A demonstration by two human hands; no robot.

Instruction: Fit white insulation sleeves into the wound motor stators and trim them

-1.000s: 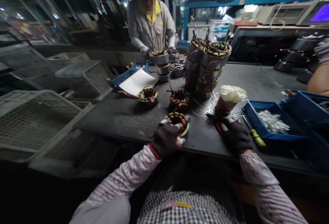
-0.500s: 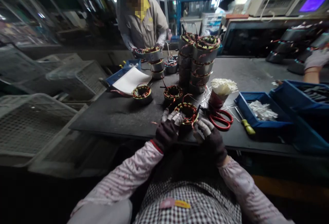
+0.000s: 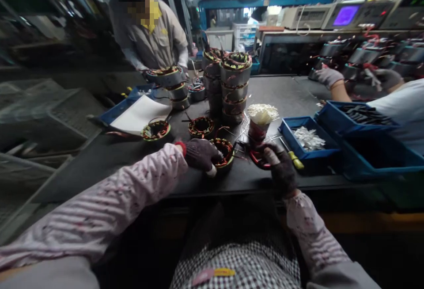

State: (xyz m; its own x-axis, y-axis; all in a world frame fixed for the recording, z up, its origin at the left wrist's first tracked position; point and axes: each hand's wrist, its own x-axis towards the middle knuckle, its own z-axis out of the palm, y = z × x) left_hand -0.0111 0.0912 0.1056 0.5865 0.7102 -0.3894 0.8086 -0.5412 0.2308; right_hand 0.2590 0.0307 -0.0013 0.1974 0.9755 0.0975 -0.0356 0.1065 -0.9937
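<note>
My left hand (image 3: 200, 155), in a dark glove, holds a wound stator (image 3: 224, 153) that rests on the black table (image 3: 288, 90) near its front edge. To its right my right hand (image 3: 281, 170), gloved too, lies on the red-handled scissors (image 3: 256, 159) with its fingers around the handles. Just behind the scissors stands a cup of white ties (image 3: 261, 121). Two more stators (image 3: 200, 126) (image 3: 155, 130) lie farther back, and a tall stack of stators (image 3: 233, 86) stands behind them.
A blue bin with white pieces (image 3: 306, 141) and a yellow-handled screwdriver (image 3: 294, 160) lie right of my right hand. A person in a beige jacket (image 3: 149, 41) handles stators across the table. Another person's gloved hand (image 3: 327, 77) is at the far right. Wire baskets (image 3: 49, 112) stand on the left.
My right hand left the stator and moved right onto the red scissors. My left hand stayed on the stator, which now rests on the table. The camera turned left.
</note>
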